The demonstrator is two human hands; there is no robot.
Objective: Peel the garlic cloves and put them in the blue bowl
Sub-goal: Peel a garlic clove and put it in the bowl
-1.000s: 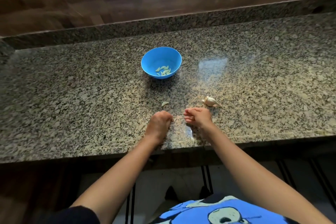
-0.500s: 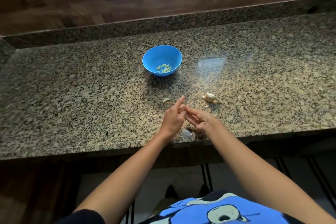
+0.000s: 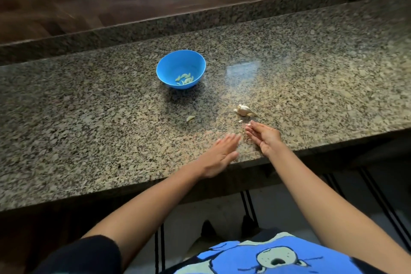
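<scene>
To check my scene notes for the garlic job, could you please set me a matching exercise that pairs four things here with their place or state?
Things
1. round blue plastic bowl
2. single pale peeled garlic clove
3. papery white garlic bulb piece
4. left hand

Places or states
A. lies alone on the speckled granite counter, nearer the person than the bowl
B. holds several peeled cloves
C. flat, fingers straight, at the counter's near edge
D. lies just beyond the fingertips of the right hand

Pairs: 1-B, 2-A, 3-D, 4-C
</scene>
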